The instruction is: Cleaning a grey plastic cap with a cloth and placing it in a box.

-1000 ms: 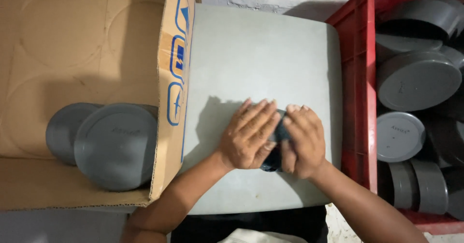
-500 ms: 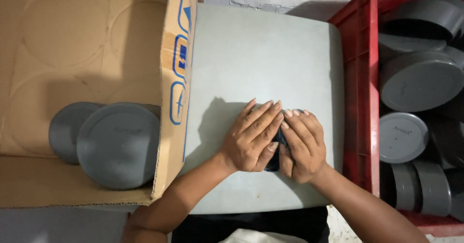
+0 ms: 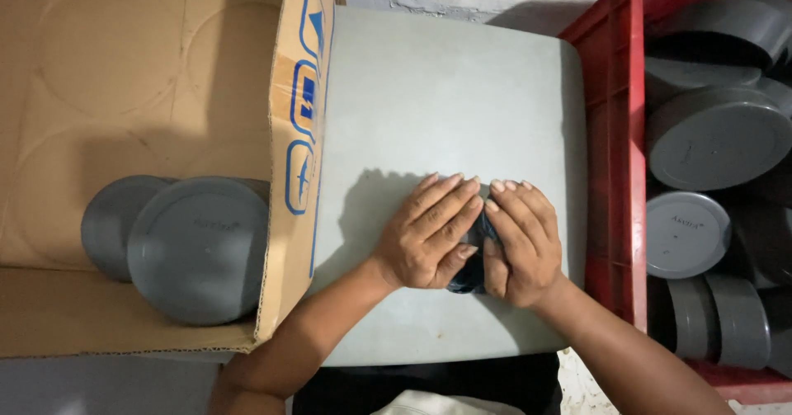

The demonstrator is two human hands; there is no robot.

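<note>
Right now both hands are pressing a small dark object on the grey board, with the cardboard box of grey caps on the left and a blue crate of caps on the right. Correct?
Nearly. The crate is red, not blue, as the head view shows. Otherwise right: left hand and right hand press the dark object on the grey board, with the cardboard box on the left.

I worked on a pale grey square tabletop [image 3: 445, 93] with rounded corners, its surface scuffed and faintly stained. A small dark blue object [image 3: 472, 260] lay flat on it near my edge, pressed under my left hand [image 3: 429, 238] and right hand [image 3: 520, 246]. An open cardboard box [image 3: 301, 134] overlapped its left edge and a red plastic crate [image 3: 610, 134] stood against its right.
</note>
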